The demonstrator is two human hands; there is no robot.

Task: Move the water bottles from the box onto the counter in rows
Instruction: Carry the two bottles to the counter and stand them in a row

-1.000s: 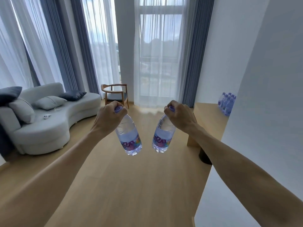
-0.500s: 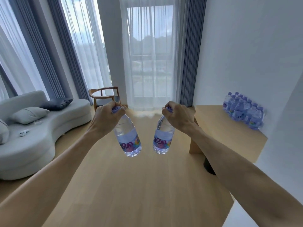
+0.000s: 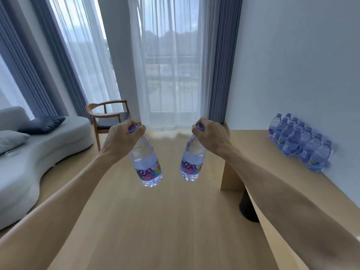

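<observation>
My left hand (image 3: 120, 139) grips a clear water bottle (image 3: 146, 164) by its purple cap, and the bottle hangs tilted above the floor. My right hand (image 3: 211, 136) holds a second water bottle (image 3: 192, 162) the same way. Both bottles carry purple labels and hang side by side, a little apart. To the right runs the wooden counter (image 3: 251, 151) along the white wall. Several bottles (image 3: 298, 143) stand on it in two rows against the wall. The box is out of view.
A grey sofa (image 3: 39, 151) with cushions fills the left side. A wooden chair (image 3: 109, 115) stands by the curtained window. Under the counter sits a dark round object (image 3: 248, 209). Wooden floor lies between sofa and counter.
The view has turned right and moved closer to the counter, so more of the bottle rows and the counter top shows. Both hands keep holding their bottles the same way.
</observation>
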